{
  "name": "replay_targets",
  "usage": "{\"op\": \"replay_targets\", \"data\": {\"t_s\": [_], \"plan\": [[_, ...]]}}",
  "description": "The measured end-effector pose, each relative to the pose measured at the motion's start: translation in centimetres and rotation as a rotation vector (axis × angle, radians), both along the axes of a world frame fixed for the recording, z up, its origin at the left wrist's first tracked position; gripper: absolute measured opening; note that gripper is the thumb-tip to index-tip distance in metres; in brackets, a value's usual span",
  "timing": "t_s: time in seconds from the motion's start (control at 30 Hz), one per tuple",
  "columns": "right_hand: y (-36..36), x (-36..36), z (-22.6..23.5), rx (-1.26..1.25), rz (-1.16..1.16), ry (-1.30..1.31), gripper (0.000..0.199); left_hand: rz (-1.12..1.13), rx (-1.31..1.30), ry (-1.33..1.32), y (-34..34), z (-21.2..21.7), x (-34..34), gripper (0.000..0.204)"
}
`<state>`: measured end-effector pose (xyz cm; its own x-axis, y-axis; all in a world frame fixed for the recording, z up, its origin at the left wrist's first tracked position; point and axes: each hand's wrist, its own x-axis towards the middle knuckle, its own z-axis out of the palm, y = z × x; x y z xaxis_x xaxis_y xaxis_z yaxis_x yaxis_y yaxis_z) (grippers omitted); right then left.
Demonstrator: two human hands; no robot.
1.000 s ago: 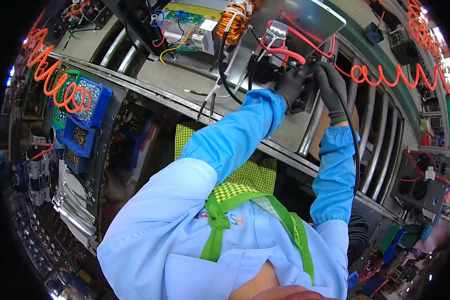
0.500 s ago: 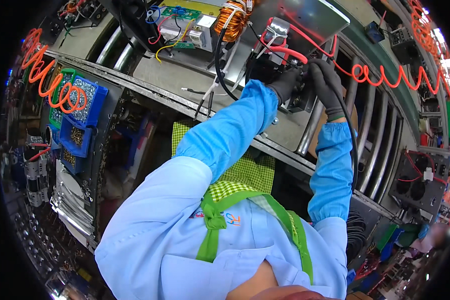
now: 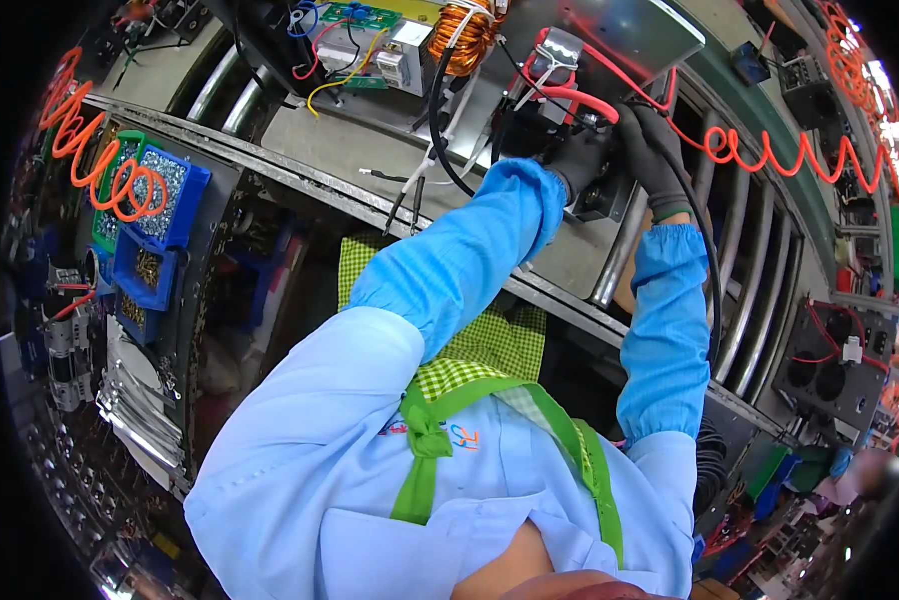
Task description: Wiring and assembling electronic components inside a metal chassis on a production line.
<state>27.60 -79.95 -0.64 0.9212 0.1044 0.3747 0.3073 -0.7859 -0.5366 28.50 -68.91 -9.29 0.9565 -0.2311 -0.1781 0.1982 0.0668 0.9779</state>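
My left hand (image 3: pixel 576 162), in a dark glove, reaches in among black parts at the near edge of an open electrical chassis (image 3: pixel 635 35). Its fingers look bent and closed; what they hold is hidden. Just to the right, my right hand (image 3: pixel 652 155) is curled beside the end of a thick red cable (image 3: pixel 588 103), its fingertips partly hidden. A black cable (image 3: pixel 712 270) crosses over this hand and runs down beside the blue sleeve. Behind the hands stands a silver cylindrical part (image 3: pixel 558 50) with white ties. Left of it sits a copper coil (image 3: pixel 462 38).
A green circuit board (image 3: pixel 365 17) with coloured wires lies at the back left. Metal rollers (image 3: pixel 740 270) flank the bench. Blue bins (image 3: pixel 148 270) of small fasteners stand at the left. Coiled orange hoses hang left, and a red coiled hose (image 3: pixel 795 150) stretches to the right.
Both hands stay at the same spot, with small shifts. My right hand has turned slightly and its fingers have moved a little. The whole view has shifted slightly.
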Motion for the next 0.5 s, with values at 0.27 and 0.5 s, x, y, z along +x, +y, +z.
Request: {"op": "replay_targets", "data": {"t_s": [0.27,0.5], "plan": [[1.0,1.0,-1.1,0.004,-0.098,0.068,0.035,-0.089,-0.132,0.106,-0.4,-1.6,1.6,0.035],[3.0,0.9,-1.7,-0.150,-0.262,-0.255,0.038,-0.036,-0.010,-0.021,-1.1,-5.2,2.9,0.034]]}}
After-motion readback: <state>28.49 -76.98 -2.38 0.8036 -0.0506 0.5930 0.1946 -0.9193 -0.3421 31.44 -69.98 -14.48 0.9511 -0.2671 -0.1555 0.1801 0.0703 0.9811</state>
